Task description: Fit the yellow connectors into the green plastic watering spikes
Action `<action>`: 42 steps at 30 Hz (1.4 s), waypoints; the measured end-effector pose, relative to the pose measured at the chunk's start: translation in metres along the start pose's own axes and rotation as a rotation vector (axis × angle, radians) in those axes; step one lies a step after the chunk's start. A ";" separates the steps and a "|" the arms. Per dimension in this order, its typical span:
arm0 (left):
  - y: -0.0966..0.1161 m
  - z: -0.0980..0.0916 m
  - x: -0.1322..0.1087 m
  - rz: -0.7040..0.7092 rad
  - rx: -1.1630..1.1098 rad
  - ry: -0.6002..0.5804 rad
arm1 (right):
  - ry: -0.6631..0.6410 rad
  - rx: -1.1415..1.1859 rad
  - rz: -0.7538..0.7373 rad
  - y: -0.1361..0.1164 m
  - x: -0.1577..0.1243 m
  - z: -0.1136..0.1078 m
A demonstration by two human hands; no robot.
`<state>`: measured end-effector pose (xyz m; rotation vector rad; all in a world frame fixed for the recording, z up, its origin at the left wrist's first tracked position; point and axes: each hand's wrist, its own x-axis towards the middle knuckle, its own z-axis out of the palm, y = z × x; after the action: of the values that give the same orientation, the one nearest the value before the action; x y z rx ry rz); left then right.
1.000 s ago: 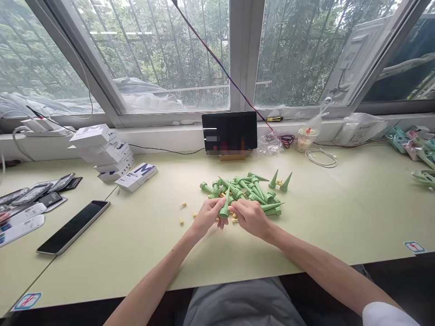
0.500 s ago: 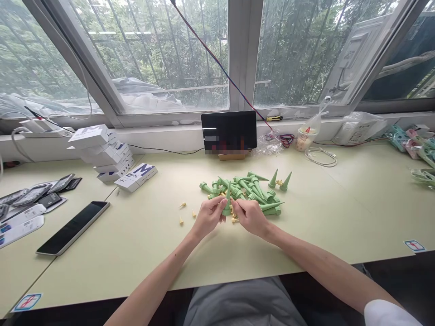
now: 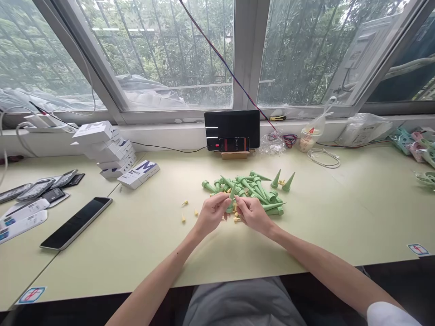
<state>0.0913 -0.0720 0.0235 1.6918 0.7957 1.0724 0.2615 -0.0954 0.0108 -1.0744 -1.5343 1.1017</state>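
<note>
My left hand (image 3: 213,212) pinches a green plant watering spike (image 3: 233,194), its point up and leaning slightly to the right. Against the spike's right side, the fingertips of my right hand (image 3: 252,213) are pressed together; what they grip is hidden. Beyond both hands lies a heap of green watering spikes (image 3: 258,188), mostly on their sides. Small yellow nozzles (image 3: 237,219) lie between and below the hands. Left of my left hand are a few more loose yellow nozzles (image 3: 183,218). Two spikes (image 3: 276,179) stand upright at the heap's right, with yellow pieces between them.
A dark phone (image 3: 77,223) lies at the left, near stacked white boxes (image 3: 105,147) and a single box (image 3: 139,174). At the back, a black screen (image 3: 232,121) leans by the window, with a lit phone (image 3: 234,144) before it. A bagged cup (image 3: 308,137) and coiled cable (image 3: 324,158) are at right.
The held spike has tilted from upright to leaning right, with both hands still at it. The whole view has shifted slightly.
</note>
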 end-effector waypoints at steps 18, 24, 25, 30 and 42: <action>0.011 -0.001 0.001 -0.369 -0.183 -0.059 | 0.044 -0.503 -0.465 0.006 0.000 -0.005; 0.011 -0.001 0.002 -0.502 -0.282 -0.062 | 0.034 -0.594 -0.566 0.006 0.000 -0.007; 0.011 -0.002 0.003 -0.530 -0.304 -0.065 | 0.033 -0.605 -0.577 0.006 0.000 -0.007; 0.011 -0.003 0.004 -0.536 -0.361 -0.069 | 0.033 -0.566 -0.539 0.005 0.000 -0.007; 0.008 0.003 0.000 -0.048 0.064 0.097 | 0.120 0.197 -0.029 -0.008 0.004 -0.004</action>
<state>0.0948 -0.0759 0.0308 1.6756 0.9362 1.1131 0.2639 -0.0930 0.0199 -0.9630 -1.3140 1.1228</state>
